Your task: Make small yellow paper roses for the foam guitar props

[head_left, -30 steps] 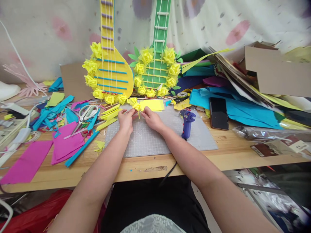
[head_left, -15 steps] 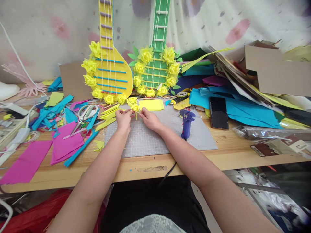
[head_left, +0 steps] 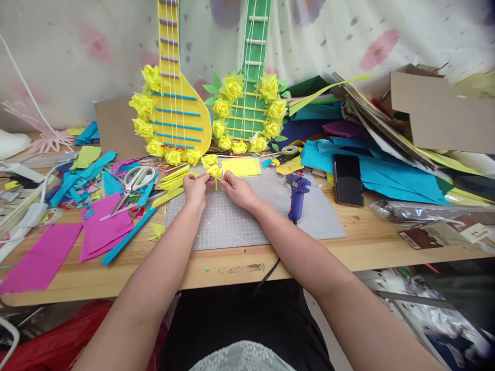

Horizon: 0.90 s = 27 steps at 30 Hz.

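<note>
Over the grey cutting mat (head_left: 232, 226), both hands pinch a small yellow paper flower (head_left: 215, 171) between them. My left hand (head_left: 196, 189) grips it from the left with closed fingers. From the right, my right hand (head_left: 237, 188) holds its edge, thumb and fingertips together. A thin yellow strip hangs below the flower. Just behind it lies another yellow paper flower (head_left: 209, 160). Yellow paper sheets (head_left: 242, 166) are stacked behind my right hand. Left of my left hand lie yellow paper strips (head_left: 170, 184). A purple glue gun (head_left: 297, 196) stands on the mat to the right.
A yellow paper guitar (head_left: 181, 118) and a green one (head_left: 247, 111), both trimmed with yellow flowers, lean at the back. Scissors (head_left: 133, 184), magenta sheets (head_left: 104, 224) and blue scraps lie left. A phone (head_left: 348, 180) and piled blue paper (head_left: 402, 178) are on the right.
Both hands stay in nearly the same place, with the yellow paper flower still between them. Only the fingertips have shifted very slightly.
</note>
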### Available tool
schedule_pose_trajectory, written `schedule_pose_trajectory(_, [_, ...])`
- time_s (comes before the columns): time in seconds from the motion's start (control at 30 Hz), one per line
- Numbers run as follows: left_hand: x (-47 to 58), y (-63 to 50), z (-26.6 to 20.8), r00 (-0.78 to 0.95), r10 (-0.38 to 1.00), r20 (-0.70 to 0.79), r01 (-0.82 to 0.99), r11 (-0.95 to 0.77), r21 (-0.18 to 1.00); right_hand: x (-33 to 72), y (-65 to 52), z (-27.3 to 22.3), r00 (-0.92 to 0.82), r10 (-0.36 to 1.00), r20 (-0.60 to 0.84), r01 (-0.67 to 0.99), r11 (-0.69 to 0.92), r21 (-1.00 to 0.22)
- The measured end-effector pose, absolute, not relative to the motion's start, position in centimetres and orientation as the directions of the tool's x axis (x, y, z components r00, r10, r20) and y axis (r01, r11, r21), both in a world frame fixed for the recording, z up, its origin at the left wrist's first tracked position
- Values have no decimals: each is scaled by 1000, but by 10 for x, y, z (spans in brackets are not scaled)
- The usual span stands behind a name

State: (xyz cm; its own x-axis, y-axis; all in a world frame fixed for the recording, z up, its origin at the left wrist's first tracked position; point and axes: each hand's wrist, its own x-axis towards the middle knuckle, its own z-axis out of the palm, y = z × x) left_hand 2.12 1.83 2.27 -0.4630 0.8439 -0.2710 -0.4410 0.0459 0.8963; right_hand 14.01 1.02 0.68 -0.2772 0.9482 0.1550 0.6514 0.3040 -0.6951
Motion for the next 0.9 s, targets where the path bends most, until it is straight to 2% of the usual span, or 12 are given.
schedule_pose_trajectory(0.33, [26,19,21,-410,868,-280,-497,44,867,140,9,7,-193,967,164,731,253,-634])
schedule_pose_trajectory(0.53, [26,17,22,-368,883,-293,-573,32,819,142,11,6,-172,965,200,703,262,-661])
schedule_pose_trajectory(0.73, [26,19,21,-402,870,-287,-573,6,820,141,10,9,-167,959,228,703,278,-655])
schedule_pose_trajectory(0.9, [26,18,18,-361,884,-296,-589,29,807,142,9,11,-144,964,224,707,258,-658])
